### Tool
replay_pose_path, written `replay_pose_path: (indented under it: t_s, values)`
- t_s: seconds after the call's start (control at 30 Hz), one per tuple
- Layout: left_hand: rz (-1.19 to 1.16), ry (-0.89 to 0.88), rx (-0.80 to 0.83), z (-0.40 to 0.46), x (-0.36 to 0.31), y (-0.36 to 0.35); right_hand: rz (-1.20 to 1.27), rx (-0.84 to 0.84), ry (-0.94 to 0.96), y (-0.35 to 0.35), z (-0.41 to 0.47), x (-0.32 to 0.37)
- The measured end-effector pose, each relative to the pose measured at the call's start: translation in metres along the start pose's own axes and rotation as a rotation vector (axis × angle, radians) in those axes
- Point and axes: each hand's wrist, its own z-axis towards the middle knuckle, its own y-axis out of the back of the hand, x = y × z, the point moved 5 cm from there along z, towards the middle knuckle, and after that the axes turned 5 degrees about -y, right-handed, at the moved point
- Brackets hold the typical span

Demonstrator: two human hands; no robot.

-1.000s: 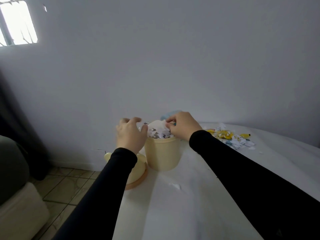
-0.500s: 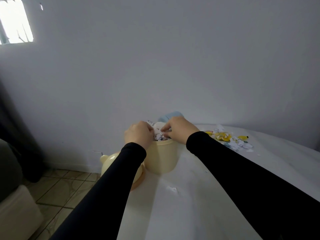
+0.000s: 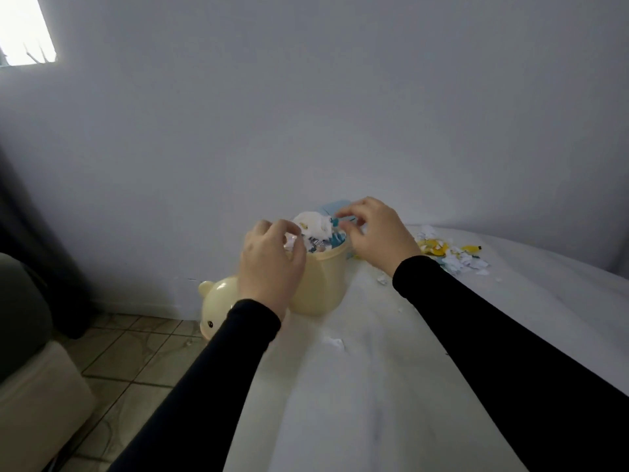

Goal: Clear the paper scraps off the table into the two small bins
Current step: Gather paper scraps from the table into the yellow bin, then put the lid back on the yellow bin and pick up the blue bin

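A cream bin (image 3: pixel 320 284) stands at the table's left edge, heaped over its rim with white and blue paper scraps (image 3: pixel 315 229). My left hand (image 3: pixel 272 264) is at the bin's left rim, its fingertips curled around a white scrap. My right hand (image 3: pixel 377 233) hovers just right of the heap, fingers loosely spread and holding nothing. A light blue bin (image 3: pixel 335 207) stands behind, mostly hidden by the cream bin and my right hand. A pile of white, yellow and blue scraps (image 3: pixel 452 255) lies at the far right of the table.
A cream bear-shaped lid (image 3: pixel 218 301) lies at the table's left edge beside the cream bin. Stray scraps (image 3: pixel 335 344) dot the white tablecloth (image 3: pixel 374 403). A wall rises just behind the table. To the left are tiled floor (image 3: pixel 136 352) and a sofa (image 3: pixel 27 386).
Both hands have lifted and moved apart from pressing on the heap in the cream bin. The heap now shows between them.
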Motion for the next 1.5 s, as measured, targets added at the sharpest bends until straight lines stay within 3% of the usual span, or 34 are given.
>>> replay_pose_path:
  t_s: [0.1, 0.27, 0.37, 0.67, 0.9, 1.13, 1.3, 1.4, 1.5]
  values:
    - [0.060, -0.080, 0.119, -0.040, -0.010, -0.016, 0.043, -0.094, -0.124, -0.001, -0.023, -0.024]
    - [0.128, 0.011, 0.754, -0.081, 0.005, -0.058, 0.090, 0.148, -0.392, -0.034, -0.047, -0.052]
    - [0.147, 0.062, 0.827, -0.090, 0.011, -0.064, 0.190, 0.221, -0.454, -0.047, -0.047, -0.048]
    - [0.005, 0.142, 0.671, -0.083, 0.024, -0.061, 0.533, 0.217, -0.463, -0.085, -0.032, -0.028]
    - [-0.164, 0.219, 0.141, 0.000, 0.012, 0.002, 0.643, 0.144, -0.415, -0.093, -0.028, -0.032]
    - [-0.133, 0.213, 0.206, 0.015, 0.005, -0.019, 0.681, 0.079, -0.401, -0.107, -0.028, -0.035]
    - [-0.134, 0.191, -0.060, -0.017, 0.024, 0.005, 0.631, 0.045, -0.389, -0.103, -0.031, -0.034]
    - [0.134, 0.336, -0.123, -0.041, 0.043, 0.020, 0.618, 0.037, -0.377, -0.100, -0.030, -0.036]
    - [0.242, 0.508, -0.007, -0.065, 0.062, 0.019, 0.605, 0.038, -0.388, -0.100, -0.031, -0.035]
